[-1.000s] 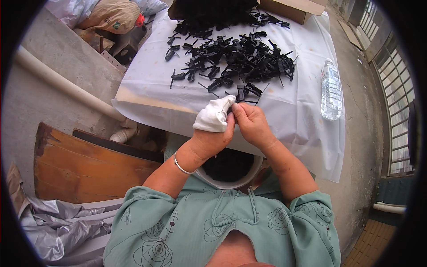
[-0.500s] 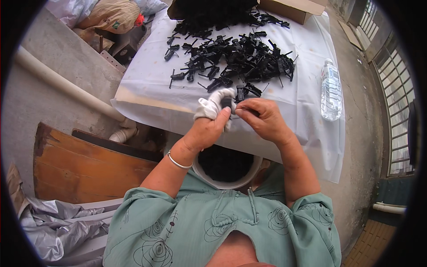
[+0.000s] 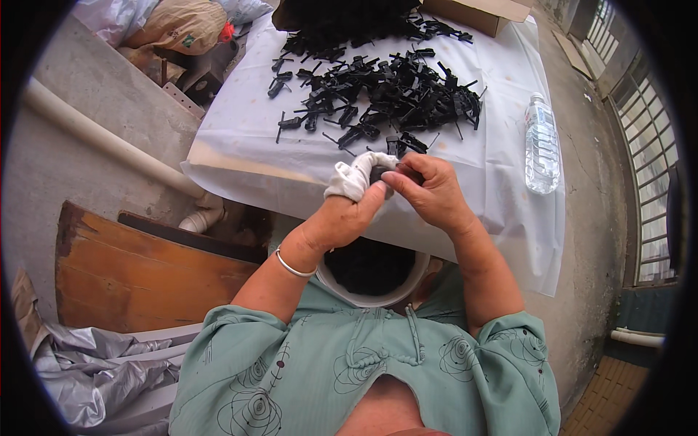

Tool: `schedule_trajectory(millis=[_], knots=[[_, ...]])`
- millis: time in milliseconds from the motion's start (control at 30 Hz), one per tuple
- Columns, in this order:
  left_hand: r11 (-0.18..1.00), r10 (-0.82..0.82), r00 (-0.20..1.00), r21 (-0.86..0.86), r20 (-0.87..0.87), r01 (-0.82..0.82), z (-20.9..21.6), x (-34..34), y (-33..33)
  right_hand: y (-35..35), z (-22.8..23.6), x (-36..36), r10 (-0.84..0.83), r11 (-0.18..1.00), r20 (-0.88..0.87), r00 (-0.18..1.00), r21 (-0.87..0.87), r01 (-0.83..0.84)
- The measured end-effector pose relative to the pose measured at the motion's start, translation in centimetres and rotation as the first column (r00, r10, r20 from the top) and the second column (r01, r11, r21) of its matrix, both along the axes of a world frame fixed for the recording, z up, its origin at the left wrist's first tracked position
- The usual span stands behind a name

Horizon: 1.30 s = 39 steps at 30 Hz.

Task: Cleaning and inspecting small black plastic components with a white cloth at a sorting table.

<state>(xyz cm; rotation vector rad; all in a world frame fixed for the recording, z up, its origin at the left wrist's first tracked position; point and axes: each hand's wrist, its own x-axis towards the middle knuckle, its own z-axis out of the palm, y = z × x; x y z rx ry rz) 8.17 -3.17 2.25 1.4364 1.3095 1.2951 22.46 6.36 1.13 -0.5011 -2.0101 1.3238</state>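
Observation:
My left hand (image 3: 343, 216), its fingers wrapped in a white cloth or partial glove (image 3: 350, 180), grips a small black plastic part (image 3: 377, 174) with the thumb on top. My right hand (image 3: 435, 195) is closed in a pinch against the right side of that part. Its fingertips hide the exact point of contact. Just beyond both hands, a heap of black plastic parts (image 3: 407, 94) with thin sticking-out stems is spread over the white-covered table (image 3: 240, 123). Below my hands, between my knees, stands a white bucket (image 3: 371, 299) with many black pieces inside.
A clear water bottle (image 3: 542, 149) is on the table's right side. At the far edge are an open cardboard box (image 3: 483, 16) and a darker pile of parts. A pale pipe (image 3: 109, 138) and an orange-brown wooden board (image 3: 153, 269) are to the left.
Both hands have shifted slightly right, and my right fingers have closed in over the black part, covering more of it. The heap and bucket look unchanged.

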Motion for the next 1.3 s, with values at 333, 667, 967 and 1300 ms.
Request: schedule_trajectory(millis=[333, 667, 967, 1300], knots=[[0.988, 0.118, 0.955, 0.127, -0.271, -0.086, -0.4, 0.3, -0.2, -1.2, -1.5, -0.9, 0.057, 0.997, 0.069, 0.996, 0.055, -0.061], [0.98, 0.159, 0.677, 0.198, -0.719, -0.019, 0.8, -1.9, -2.9, -0.6, 0.2, 0.7, -0.19, 0.961, 0.276, 0.942, 0.247, 0.122], [0.935, 0.317, 0.895, -0.262, 0.312, -0.24, -1.5, -2.5, -0.4, 0.5, -1.4, 0.3, -0.206, 0.942, 0.044, 0.978, 0.281, 0.186], [0.968, 0.247, 0.894, -0.062, 0.374, -0.242, -1.6, 0.3, 1.4, -1.7, 0.3, -0.1, -0.144, 0.926, -0.073, 0.987, 0.343, 0.16]])
